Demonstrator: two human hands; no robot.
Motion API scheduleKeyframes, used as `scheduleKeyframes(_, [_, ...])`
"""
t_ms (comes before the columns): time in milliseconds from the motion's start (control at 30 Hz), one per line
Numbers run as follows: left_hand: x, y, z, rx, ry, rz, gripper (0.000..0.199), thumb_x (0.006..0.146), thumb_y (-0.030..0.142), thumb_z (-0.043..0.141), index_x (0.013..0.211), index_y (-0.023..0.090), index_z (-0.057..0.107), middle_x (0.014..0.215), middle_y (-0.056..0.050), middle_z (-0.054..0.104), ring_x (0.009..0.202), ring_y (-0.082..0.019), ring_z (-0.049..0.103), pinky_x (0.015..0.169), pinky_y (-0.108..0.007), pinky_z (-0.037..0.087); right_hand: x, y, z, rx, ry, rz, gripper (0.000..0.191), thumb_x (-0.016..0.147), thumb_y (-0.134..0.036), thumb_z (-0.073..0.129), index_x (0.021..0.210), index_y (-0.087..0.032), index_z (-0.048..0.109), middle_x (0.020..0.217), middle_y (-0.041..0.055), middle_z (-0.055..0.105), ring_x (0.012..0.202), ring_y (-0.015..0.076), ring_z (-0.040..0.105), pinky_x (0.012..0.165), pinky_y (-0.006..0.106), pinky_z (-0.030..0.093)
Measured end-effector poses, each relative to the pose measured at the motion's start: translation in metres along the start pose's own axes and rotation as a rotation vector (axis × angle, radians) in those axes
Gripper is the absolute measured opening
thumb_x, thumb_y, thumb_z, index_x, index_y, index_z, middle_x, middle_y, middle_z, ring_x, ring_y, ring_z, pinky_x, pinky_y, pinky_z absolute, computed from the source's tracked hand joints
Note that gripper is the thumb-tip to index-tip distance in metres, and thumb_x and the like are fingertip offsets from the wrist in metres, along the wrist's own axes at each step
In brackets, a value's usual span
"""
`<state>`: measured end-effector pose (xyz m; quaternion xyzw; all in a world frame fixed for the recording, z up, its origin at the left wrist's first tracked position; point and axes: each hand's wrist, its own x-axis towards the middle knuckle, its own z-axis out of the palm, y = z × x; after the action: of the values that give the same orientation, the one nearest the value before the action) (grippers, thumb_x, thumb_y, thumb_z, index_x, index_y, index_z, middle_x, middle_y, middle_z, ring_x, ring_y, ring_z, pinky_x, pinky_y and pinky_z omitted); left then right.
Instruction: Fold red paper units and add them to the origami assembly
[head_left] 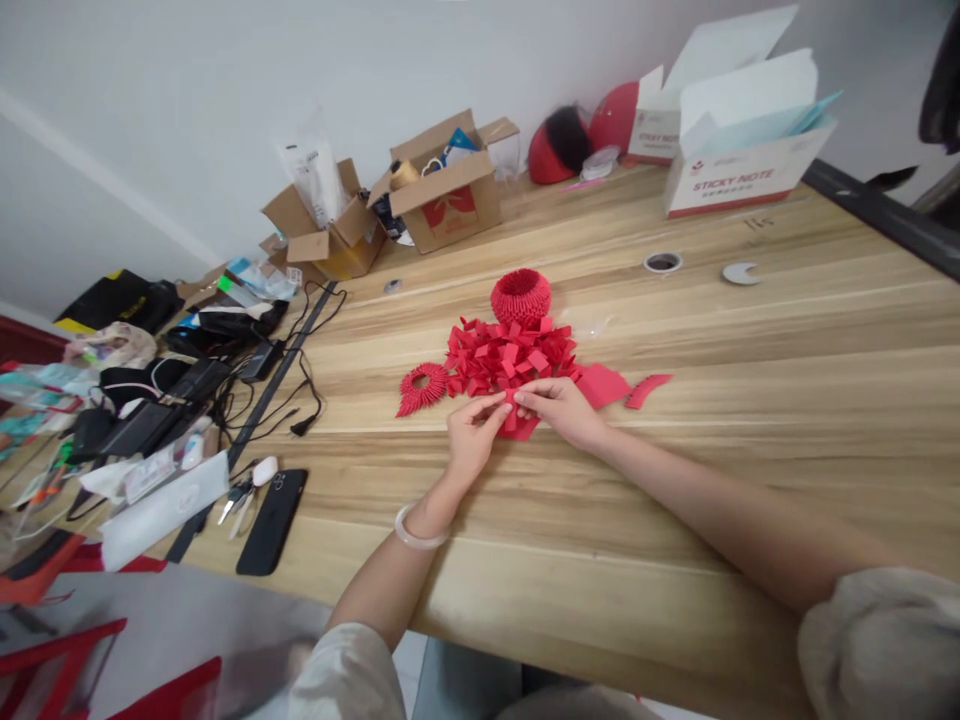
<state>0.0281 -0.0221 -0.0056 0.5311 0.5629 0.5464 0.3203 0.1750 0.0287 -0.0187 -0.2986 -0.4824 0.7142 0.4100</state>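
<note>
My left hand (pixel 474 432) and my right hand (pixel 559 408) meet at the near side of a heap of small folded red paper pieces (pixel 510 352). Fingertips of both hands pinch one small red paper piece (pixel 511 398) between them. Behind the heap stands a round red folded-paper bowl (pixel 521 297). A red ring of folded pieces with a pointed tail (pixel 422 389) lies left of the heap. Flat red paper (pixel 602 385) and a short curved red strip (pixel 647 390) lie to the right.
Open cardboard boxes (pixel 448 205) and a sticky note box (pixel 742 165) stand at the back of the wooden table (pixel 675 600). A black phone (pixel 272 522), keys (pixel 238 495), cables and clutter lie at the left. A tape roll (pixel 663 262) lies back right.
</note>
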Motion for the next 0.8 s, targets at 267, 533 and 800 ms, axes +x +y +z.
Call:
scheduleKeyframes(267, [-0.0004,0.0033,0.0003,0.026,-0.006,0.039,0.020,0.069,0.026,0.071,0.086,0.016,0.073,0.086,-0.008,0.071,0.076,-0.014,0.064,0.074,-0.025,0.051,-0.0023,-0.0028,-0.0004,-0.152,-0.011,-0.044,0.029,0.072,-0.041,0.065,0.076,-0.012,0.070,0.062,0.0018,0.063,0.057,0.0094,0.053,0.055,0.022,0.042])
scheduleKeyframes(533, [-0.0023,0.0043,0.0041,-0.016,0.024,-0.039,0.022,0.068,0.027,0.072,0.085,0.014,0.070,0.080,-0.006,0.071,0.071,-0.013,0.065,0.070,-0.025,0.053,-0.0019,-0.0036,0.0011,-0.114,-0.015,-0.046,0.027,0.072,-0.039,0.065,0.071,-0.012,0.069,0.061,0.0016,0.062,0.058,0.0091,0.054,0.057,0.022,0.043])
scheduleKeyframes(800, [-0.0018,0.0068,0.0036,0.003,0.049,-0.055,0.024,0.066,0.029,0.072,0.084,0.014,0.071,0.084,-0.008,0.072,0.075,-0.016,0.067,0.074,-0.028,0.054,-0.0027,-0.0056,0.0014,-0.085,-0.019,-0.037,0.029,0.071,-0.041,0.066,0.071,-0.012,0.069,0.059,0.0011,0.062,0.055,0.0083,0.054,0.056,0.021,0.044])
